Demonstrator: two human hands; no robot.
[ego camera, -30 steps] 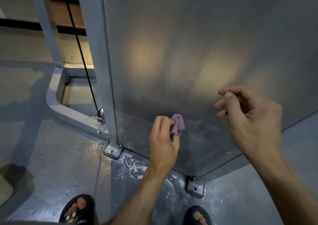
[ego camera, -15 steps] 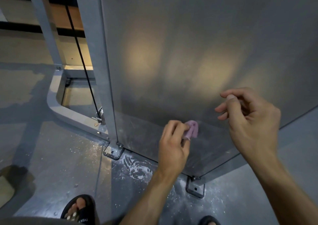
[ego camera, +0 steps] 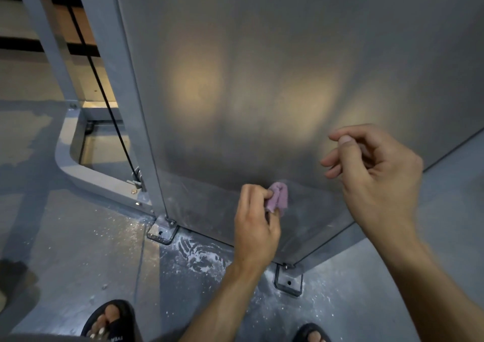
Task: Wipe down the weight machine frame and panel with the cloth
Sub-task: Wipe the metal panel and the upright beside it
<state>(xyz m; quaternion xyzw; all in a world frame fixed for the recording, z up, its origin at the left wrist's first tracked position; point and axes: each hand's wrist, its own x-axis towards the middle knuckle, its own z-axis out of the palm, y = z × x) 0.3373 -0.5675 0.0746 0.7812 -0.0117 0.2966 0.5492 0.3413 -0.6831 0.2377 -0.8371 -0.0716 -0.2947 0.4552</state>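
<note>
The weight machine's brushed metal panel [ego camera: 262,53] fills the upper middle of the view. Its grey frame post [ego camera: 125,106] runs down the panel's left edge. My left hand [ego camera: 255,226] pinches a small bunched pink cloth [ego camera: 279,197] and presses it against the lower part of the panel, where the surface looks dull and dusty. My right hand [ego camera: 377,176] hovers in front of the panel to the right of the cloth, fingers loosely curled, holding nothing and touching nothing.
A black cable [ego camera: 104,93] runs down behind the post to the curved grey base rail [ego camera: 78,174]. Two floor brackets [ego camera: 161,233] [ego camera: 288,281] anchor the panel. White dust [ego camera: 199,258] is scattered on the grey floor. My sandalled feet [ego camera: 112,320] stand just below.
My left hand has slid the cloth to the right and slightly down along the lower panel. My right hand has stayed hovering in about the same place.
</note>
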